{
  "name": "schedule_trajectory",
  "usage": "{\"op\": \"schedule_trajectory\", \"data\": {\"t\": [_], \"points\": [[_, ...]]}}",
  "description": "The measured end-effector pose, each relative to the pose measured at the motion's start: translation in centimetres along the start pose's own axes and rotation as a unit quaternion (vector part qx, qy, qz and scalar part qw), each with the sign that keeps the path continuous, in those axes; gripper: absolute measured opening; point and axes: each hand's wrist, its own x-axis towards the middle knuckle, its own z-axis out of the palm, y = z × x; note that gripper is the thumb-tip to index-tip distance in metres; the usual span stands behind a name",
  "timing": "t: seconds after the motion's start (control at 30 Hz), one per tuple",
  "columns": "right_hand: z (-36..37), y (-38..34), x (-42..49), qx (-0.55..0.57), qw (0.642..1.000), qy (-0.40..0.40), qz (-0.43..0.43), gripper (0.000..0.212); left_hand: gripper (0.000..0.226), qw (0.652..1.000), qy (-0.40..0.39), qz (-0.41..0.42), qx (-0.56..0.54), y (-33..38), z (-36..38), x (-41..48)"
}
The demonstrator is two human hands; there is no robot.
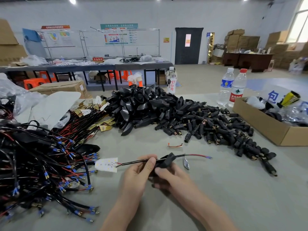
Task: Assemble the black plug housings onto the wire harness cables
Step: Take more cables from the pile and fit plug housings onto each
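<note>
Left hand [139, 172]: pinching black harness cable [133, 162] near LED board [106, 164]. Right hand [168, 177]: gripping black plug housing [166, 161] threaded on cable above bench [216, 189]. Step, judged: sliding housing along. Next: seat it toward blue-terminal end [209, 157].

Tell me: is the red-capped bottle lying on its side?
No, the red-capped bottle stands upright beside the box.

L hand [139, 172] pinches black cable [133, 162]; R hand [168, 177] grips black housing [165, 161] threaded on it. White LED board [106, 164] at cable's L end. Housing heap [143, 105] mid-desk, plug heap [216, 129] to its R, harness pile [41, 164] at L edge, cardboard box [266, 129] at R edge.
</note>
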Motion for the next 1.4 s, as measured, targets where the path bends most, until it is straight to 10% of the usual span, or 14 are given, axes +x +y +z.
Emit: {"op": "schedule_trajectory", "data": {"t": [0.53, 0.93, 1.2, 1.4], "points": [[-1.5, -1.5, -0.1, 0.078, 0.986, 0.146, 0.028, 0.017, 0.017, 0.997, -0.027, -0.016, 0.07, 0.1, -0.1, -0.2], [-3.0, -2.6, 0.0, 0.185, 0.955, 0.229, -0.02, 0.013, 0.046, 0.991, 0.01, -0.074, -0.107, -0.1, -0.7, 0.3], [-3.3, -2.4, 0.2, 0.203, 0.949, 0.239, -0.029, 0.013, 0.06, 0.999, 0.051, -0.007, -0.003, -0.3, -1.3, 0.7], [-3.7, -2.5, 0.1, 0.208, 0.944, 0.255, -0.032, 0.012, 0.024, 0.981, 0.081, 0.113, 0.136, 0.3, -1.0, -0.4]]}}
